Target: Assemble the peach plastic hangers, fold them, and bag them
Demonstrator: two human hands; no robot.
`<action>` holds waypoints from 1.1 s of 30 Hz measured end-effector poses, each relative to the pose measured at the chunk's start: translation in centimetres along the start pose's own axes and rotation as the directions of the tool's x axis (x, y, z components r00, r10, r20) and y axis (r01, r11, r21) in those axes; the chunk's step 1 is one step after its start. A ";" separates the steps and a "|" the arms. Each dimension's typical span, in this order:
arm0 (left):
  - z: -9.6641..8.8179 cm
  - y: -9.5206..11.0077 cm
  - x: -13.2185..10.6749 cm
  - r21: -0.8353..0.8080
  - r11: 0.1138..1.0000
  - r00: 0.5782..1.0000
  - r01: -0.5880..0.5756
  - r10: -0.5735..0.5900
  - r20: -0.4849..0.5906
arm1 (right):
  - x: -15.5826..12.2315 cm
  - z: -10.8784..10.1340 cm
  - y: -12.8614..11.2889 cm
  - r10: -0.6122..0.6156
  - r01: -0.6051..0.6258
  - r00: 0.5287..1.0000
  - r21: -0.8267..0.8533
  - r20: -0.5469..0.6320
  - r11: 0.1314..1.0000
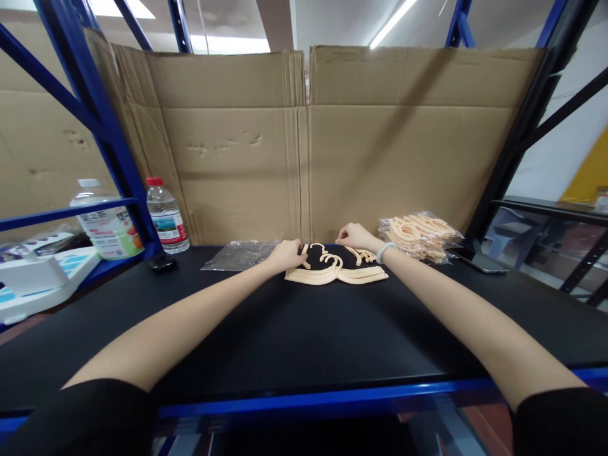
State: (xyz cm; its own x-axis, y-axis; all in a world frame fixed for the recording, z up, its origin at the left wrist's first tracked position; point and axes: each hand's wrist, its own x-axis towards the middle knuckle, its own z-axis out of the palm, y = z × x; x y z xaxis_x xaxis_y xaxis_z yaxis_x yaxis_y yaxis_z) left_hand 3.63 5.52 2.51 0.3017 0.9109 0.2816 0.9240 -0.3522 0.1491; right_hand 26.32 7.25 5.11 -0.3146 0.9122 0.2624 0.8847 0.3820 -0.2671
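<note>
My left hand [286, 255] rests at the back of the black table, its fingers drawn together against a small pale curved wooden piece [306, 263]. Just right of it lies a hook-shaped piece [317, 246]. My right hand [360, 237], with a pale beaded bracelet at the wrist, is closed in a pinch near the cardboard; what it holds, if anything, is too small to make out. Below it are a short slanted strip [354, 254] and a knobbly branch-like piece [368, 256]. In front, between the hands, long curved wooden strips [336, 274] lie in a wing-like shape.
A clear plastic bag [242, 254] lies flat left of my left hand. Bagged wooden pieces [420, 234] are piled at right, beside a phone [482, 259]. A water bottle [166, 218] and a black object [163, 263] stand left. Cardboard [237, 158] walls the back.
</note>
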 end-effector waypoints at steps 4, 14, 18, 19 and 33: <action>0.4 0.3 1.7 0.070 0.987 0.986 0.147 -0.152 0.071 | 3.0 2.0 -1.0 0.075 -0.073 0.995 -0.029 0.064 0.997; 0.5 1.2 3.6 0.108 0.960 0.928 0.259 -0.278 0.249 | 5.4 4.7 -2.7 0.186 -0.185 0.960 -0.024 0.210 0.982; 0.2 1.8 4.0 0.077 0.954 0.914 0.289 -0.299 0.275 | 5.5 4.8 -3.0 0.218 -0.239 0.952 0.074 0.215 0.968; 0.0 1.9 4.0 0.063 0.953 0.911 0.296 -0.302 0.279 | 5.4 4.6 -3.0 0.226 -0.251 0.953 0.109 0.204 0.962; -3.3 3.4 -5.3 -0.621 0.757 0.974 0.205 -0.093 0.208 | -5.9 -0.9 -1.9 0.072 -0.169 0.984 0.719 0.164 0.674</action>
State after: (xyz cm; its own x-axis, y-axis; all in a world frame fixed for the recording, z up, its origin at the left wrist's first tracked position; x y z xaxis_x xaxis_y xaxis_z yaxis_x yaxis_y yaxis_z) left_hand 4.41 -1.22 4.70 0.2567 0.9644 0.0630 0.6150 -0.2133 0.7591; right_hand 26.80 1.03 4.93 -0.3021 0.9493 0.0866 0.4028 0.2095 -0.8910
